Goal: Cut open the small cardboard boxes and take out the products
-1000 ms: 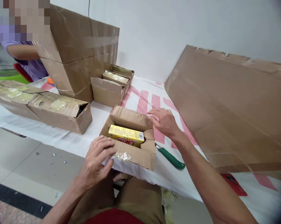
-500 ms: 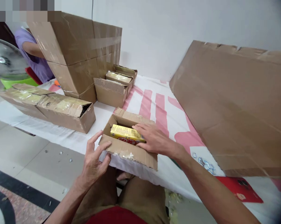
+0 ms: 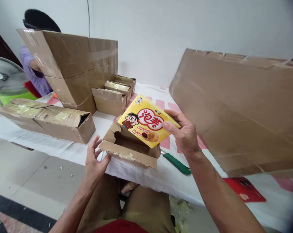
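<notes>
My right hand (image 3: 184, 132) grips a flat yellow snack box (image 3: 146, 120) with a cartoon child and red characters, held tilted just above a small open cardboard carton (image 3: 129, 152) at the table's near edge. My left hand (image 3: 94, 160) rests with fingers spread against the carton's near left corner. The carton's inside looks empty from here.
A green-handled knife (image 3: 177, 163) lies right of the carton. A big flat cardboard sheet (image 3: 239, 106) leans at the right, with a red phone (image 3: 243, 189) below it. Taped cartons (image 3: 64, 121) and a tall box (image 3: 73, 68) stand left; a person in purple (image 3: 33, 69) and a fan (image 3: 3, 76) are behind.
My right hand reached into the carton, took the yellow box and lifted it out. My left hand loosened from the carton's edge and spread its fingers.
</notes>
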Demonstrator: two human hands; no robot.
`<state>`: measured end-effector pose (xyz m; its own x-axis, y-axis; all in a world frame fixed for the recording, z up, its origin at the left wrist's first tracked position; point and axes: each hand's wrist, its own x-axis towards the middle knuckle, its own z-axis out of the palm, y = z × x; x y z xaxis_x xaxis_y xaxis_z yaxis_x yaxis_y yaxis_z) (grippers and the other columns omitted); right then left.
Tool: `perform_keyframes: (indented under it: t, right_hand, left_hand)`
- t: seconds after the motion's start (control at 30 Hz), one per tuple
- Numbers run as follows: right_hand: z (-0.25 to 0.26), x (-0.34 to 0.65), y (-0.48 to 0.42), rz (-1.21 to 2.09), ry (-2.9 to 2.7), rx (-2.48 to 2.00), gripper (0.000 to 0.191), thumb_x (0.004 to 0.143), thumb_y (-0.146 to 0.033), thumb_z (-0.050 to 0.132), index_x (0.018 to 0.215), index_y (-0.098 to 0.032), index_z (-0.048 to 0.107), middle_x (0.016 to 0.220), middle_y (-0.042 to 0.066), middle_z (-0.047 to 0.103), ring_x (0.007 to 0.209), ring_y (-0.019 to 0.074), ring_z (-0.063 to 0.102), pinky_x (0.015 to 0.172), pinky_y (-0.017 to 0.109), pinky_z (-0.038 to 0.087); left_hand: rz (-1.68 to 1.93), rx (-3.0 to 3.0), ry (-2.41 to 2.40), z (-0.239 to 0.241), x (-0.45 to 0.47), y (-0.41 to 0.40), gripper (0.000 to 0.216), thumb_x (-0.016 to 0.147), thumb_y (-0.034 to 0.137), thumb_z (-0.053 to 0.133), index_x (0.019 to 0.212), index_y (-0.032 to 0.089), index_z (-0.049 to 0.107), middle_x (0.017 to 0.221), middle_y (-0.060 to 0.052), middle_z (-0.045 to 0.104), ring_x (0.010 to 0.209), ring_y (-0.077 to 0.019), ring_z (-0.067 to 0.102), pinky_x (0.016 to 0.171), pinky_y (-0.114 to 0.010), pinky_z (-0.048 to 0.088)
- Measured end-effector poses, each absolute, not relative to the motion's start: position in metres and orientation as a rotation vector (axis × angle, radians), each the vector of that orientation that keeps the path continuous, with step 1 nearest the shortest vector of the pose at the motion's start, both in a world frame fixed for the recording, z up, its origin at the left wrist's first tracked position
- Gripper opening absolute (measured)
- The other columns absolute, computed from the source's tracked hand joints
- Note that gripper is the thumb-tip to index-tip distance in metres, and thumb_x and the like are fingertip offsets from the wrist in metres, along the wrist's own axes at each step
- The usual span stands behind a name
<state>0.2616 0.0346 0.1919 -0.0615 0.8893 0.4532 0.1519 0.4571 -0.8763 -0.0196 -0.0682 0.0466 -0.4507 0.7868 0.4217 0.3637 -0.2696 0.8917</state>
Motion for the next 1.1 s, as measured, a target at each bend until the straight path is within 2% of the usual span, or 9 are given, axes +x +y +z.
perform_keyframes:
  t: [0.1, 0.23, 0.37, 0.5, 0.67, 0.83, 0.93, 1.0, 1.1]
  right_hand:
    - [0.198, 0.274, 0.029, 0.738, -1.475, -0.940, 0.047, 0.077, -0.047, 0.085, 0.116, -0.025, 0.071, 0.112, 0.005, 0.077, 0.102, 0.0265, 0.074, 0.086, 0.041, 0.064]
    - [0.206, 0.286, 0.023, 0.638, -1.402, -0.936, 0.047, 0.078, -0.049, 0.084, 0.117, -0.026, 0.069, 0.121, 0.006, 0.075, 0.111, 0.0282, 0.072, 0.096, 0.045, 0.062]
    - [0.219, 0.297, 0.018, 0.555, -1.298, -0.870, 0.047, 0.078, -0.048, 0.084, 0.117, -0.028, 0.068, 0.122, 0.006, 0.075, 0.111, 0.0287, 0.073, 0.097, 0.047, 0.062]
    - [0.239, 0.307, 0.009, 0.475, -1.333, -0.822, 0.042, 0.081, -0.045, 0.084, 0.118, -0.031, 0.069, 0.122, 0.006, 0.075, 0.111, 0.0292, 0.072, 0.096, 0.048, 0.063]
    - [0.251, 0.317, 0.000, 0.483, -1.438, -0.876, 0.046, 0.079, -0.048, 0.084, 0.119, -0.031, 0.070, 0.121, 0.006, 0.076, 0.107, 0.0299, 0.074, 0.090, 0.049, 0.065]
    - [0.250, 0.299, -0.003, 0.570, -1.594, -0.916, 0.045, 0.076, -0.047, 0.086, 0.115, -0.026, 0.073, 0.104, 0.004, 0.078, 0.095, 0.0277, 0.076, 0.082, 0.044, 0.066]
    - [0.260, 0.277, -0.009, 0.621, -1.676, -0.878, 0.046, 0.075, -0.049, 0.087, 0.112, -0.024, 0.074, 0.096, 0.003, 0.078, 0.088, 0.0261, 0.075, 0.075, 0.041, 0.066]
    - [0.268, 0.268, -0.010, 0.661, -1.702, -0.840, 0.051, 0.074, -0.052, 0.088, 0.115, -0.025, 0.073, 0.104, 0.005, 0.078, 0.093, 0.0269, 0.075, 0.075, 0.040, 0.066]
    - [0.277, 0.264, -0.008, 0.678, -1.660, -0.741, 0.075, 0.065, -0.061, 0.092, 0.129, -0.031, 0.066, 0.138, 0.007, 0.067, 0.114, 0.0302, 0.071, 0.085, 0.042, 0.066]
  left_hand:
    - [1.579, 1.216, 1.642, 0.029, -0.021, -0.053, 0.078, 0.071, 0.033, 0.083, 0.142, 0.021, 0.051, 0.138, -0.017, 0.064, 0.117, -0.0297, 0.070, 0.086, -0.040, 0.063]
    - [1.330, 1.186, 1.673, 0.019, -0.012, -0.033, 0.046, 0.071, 0.038, 0.080, 0.111, 0.020, 0.066, 0.110, -0.010, 0.077, 0.100, -0.0297, 0.074, 0.090, -0.047, 0.061]
    - [1.310, 1.256, 1.700, 0.031, 0.025, -0.001, 0.045, 0.076, 0.041, 0.077, 0.113, 0.020, 0.065, 0.112, -0.011, 0.075, 0.104, -0.0300, 0.072, 0.093, -0.047, 0.058]
    - [1.320, 1.308, 1.654, 0.052, 0.068, 0.041, 0.048, 0.071, 0.030, 0.079, 0.116, 0.019, 0.065, 0.110, -0.012, 0.075, 0.106, -0.0317, 0.071, 0.094, -0.046, 0.057]
    - [1.554, 1.288, 1.599, 0.093, 0.063, 0.034, 0.070, 0.078, 0.025, 0.071, 0.144, 0.015, 0.049, 0.143, -0.019, 0.060, 0.123, -0.0291, 0.064, 0.100, -0.043, 0.053]
    - [1.680, 1.485, 1.111, 0.160, 0.016, -0.017, 0.054, 0.081, 0.044, 0.079, 0.127, 0.019, 0.068, 0.097, -0.007, 0.075, 0.077, -0.0168, 0.068, 0.067, -0.028, 0.056]
    - [1.581, 1.469, 0.865, 0.189, 0.002, -0.031, 0.055, 0.076, 0.044, 0.086, 0.123, 0.019, 0.071, 0.088, -0.006, 0.077, 0.063, -0.0128, 0.065, 0.048, -0.021, 0.047]
    - [1.640, 1.380, 0.805, 0.197, -0.002, -0.034, 0.055, 0.074, 0.042, 0.089, 0.121, 0.019, 0.071, 0.096, -0.007, 0.079, 0.069, -0.0142, 0.069, 0.050, -0.021, 0.051]
    - [1.799, 1.190, 0.787, 0.199, -0.004, -0.038, 0.055, 0.073, 0.042, 0.090, 0.118, 0.019, 0.071, 0.106, -0.008, 0.080, 0.088, -0.0197, 0.076, 0.068, -0.028, 0.063]
